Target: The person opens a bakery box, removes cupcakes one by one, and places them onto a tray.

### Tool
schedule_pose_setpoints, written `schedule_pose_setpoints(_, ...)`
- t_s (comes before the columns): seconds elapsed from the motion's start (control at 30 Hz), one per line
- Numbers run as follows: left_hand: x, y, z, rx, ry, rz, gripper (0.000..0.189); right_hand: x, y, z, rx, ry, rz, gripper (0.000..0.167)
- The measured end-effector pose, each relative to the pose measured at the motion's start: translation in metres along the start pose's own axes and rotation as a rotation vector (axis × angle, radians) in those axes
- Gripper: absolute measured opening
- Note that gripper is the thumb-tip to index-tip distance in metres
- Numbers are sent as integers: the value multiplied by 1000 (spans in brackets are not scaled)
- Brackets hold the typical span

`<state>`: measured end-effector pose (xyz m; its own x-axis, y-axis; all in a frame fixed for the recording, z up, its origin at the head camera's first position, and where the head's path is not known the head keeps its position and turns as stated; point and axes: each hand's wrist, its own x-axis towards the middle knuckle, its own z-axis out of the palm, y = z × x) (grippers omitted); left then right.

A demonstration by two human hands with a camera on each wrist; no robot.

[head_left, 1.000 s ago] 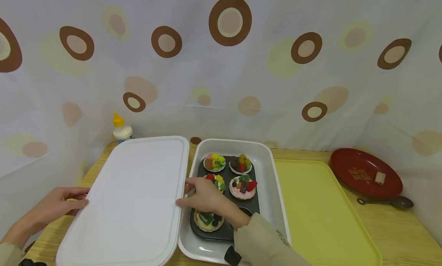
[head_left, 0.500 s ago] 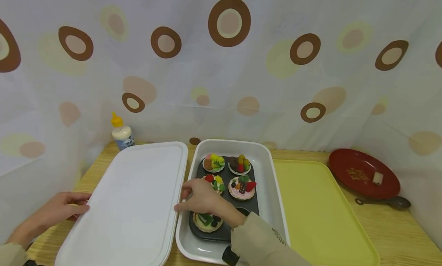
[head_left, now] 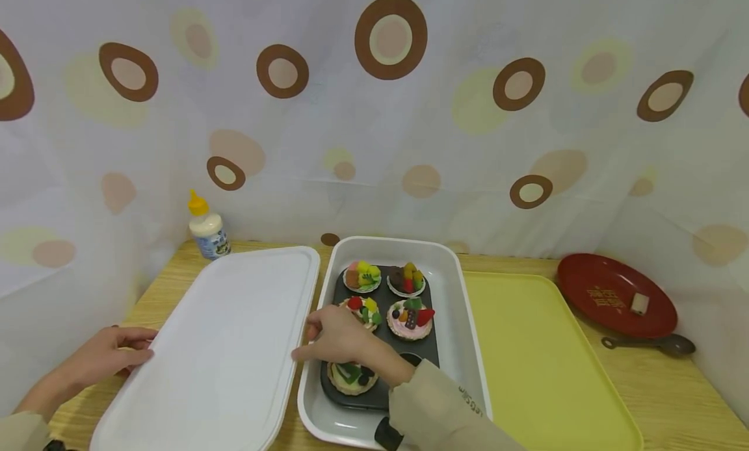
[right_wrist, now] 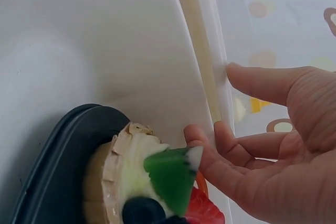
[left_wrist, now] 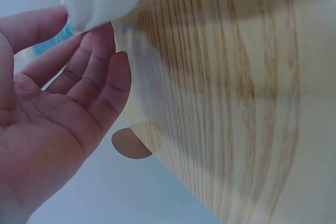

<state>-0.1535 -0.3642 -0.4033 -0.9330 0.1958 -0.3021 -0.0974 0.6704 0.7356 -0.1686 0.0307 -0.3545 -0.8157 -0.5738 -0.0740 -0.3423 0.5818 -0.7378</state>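
- The white lid (head_left: 216,347) is lying just left of the white tub (head_left: 462,347), its long axis running alongside the tub's, away from the person.
- The right hand (head_left: 345,340) is reaching over the tub's left rim and pinching the lid's near-tub edge between thumb and fingertips; this hand is sitting nearer the tub.
- The left hand (head_left: 93,363) is pinching the lid's opposite long edge, on the side away from the tub, fingers curling underneath.
- A narrow strip of wooden table (head_left: 690,386) is showing between lid and tub; whether the lid is touching the wood, I cannot tell.
- Inside the tub, a dark baking tin (head_left: 428,351) is holding tarts (head_left: 411,320).
- Right of the tub, a yellow tray (head_left: 544,353) is filling the space; behind it, a patterned curtain (head_left: 374,145) is hanging.
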Motion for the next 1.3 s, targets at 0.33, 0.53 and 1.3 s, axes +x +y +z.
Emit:
schedule_pose_setpoints(0.33, -4, -4, 1, 211, 96, 97, 42, -2, 5, -6, 139, -1, 36, 52)
schedule_pose_setpoints(0.53, -1, 0, 0, 184, 92, 114, 43, -4, 11, -16, 219, 78, -15, 43)
schedule_pose_setpoints(1.3, 32, 155, 88, 179, 186, 399, 26, -52, 61, -109, 205, 225, 1, 37)
